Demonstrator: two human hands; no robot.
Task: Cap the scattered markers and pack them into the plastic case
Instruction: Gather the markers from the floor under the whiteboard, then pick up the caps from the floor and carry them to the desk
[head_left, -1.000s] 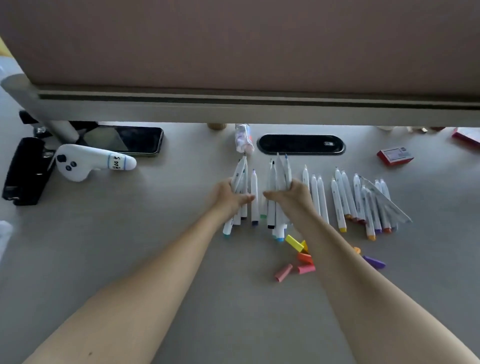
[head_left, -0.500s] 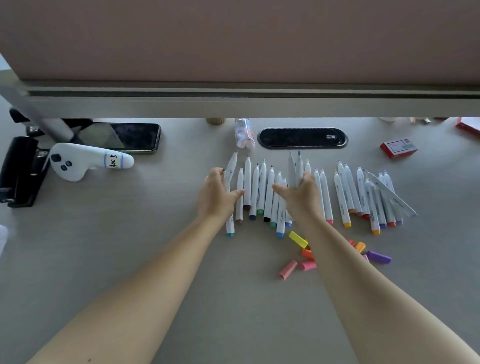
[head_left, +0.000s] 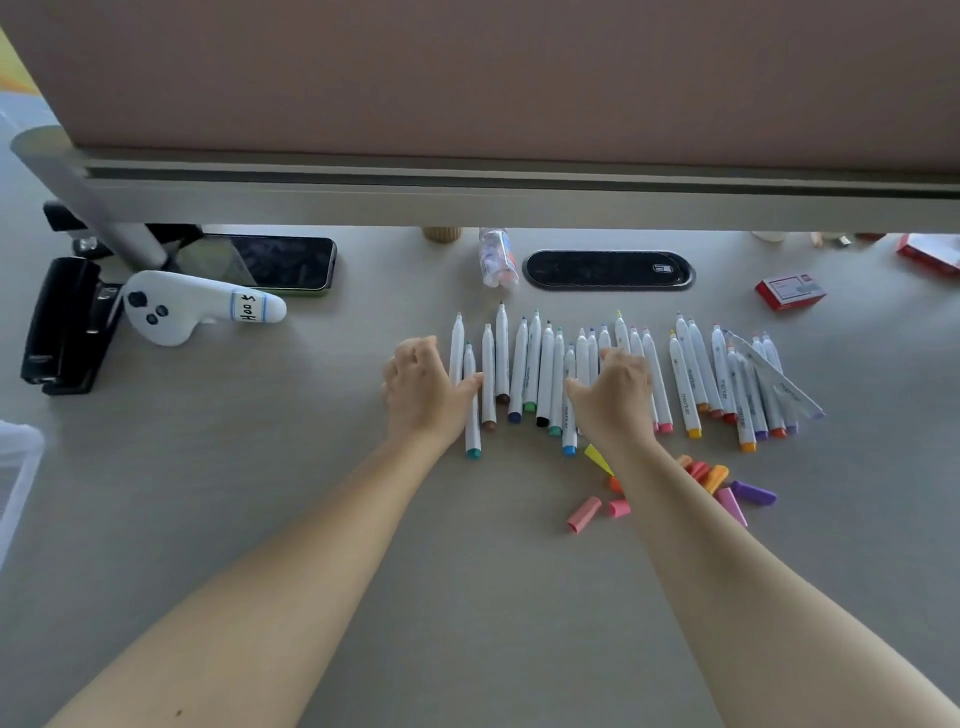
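Several white markers (head_left: 524, 366) lie side by side in a row on the grey desk, bare tips pointing away and coloured ends toward me. A second group of markers (head_left: 727, 379) lies to the right. My left hand (head_left: 421, 387) rests palm down at the row's left end, its thumb touching a marker. My right hand (head_left: 615, 392) lies palm down on the row's right part, covering a few markers. Loose caps are scattered near my right forearm: yellow (head_left: 597, 459), pink (head_left: 584, 513), orange (head_left: 716, 477), purple (head_left: 754, 492). A translucent plastic case (head_left: 18, 467) shows at the left edge.
A phone (head_left: 275, 262), a white controller (head_left: 192, 309) and a black stapler (head_left: 62, 325) sit at the back left. A small bottle (head_left: 497, 257) and a black cable grommet (head_left: 608, 269) lie behind the markers. A red box (head_left: 789, 293) is at the right. A partition (head_left: 467, 78) closes off the back.
The markers, bunched between my hands a second ago, now lie spread in a flat row. My hands have moved apart, the left leftward and the right onto the row.
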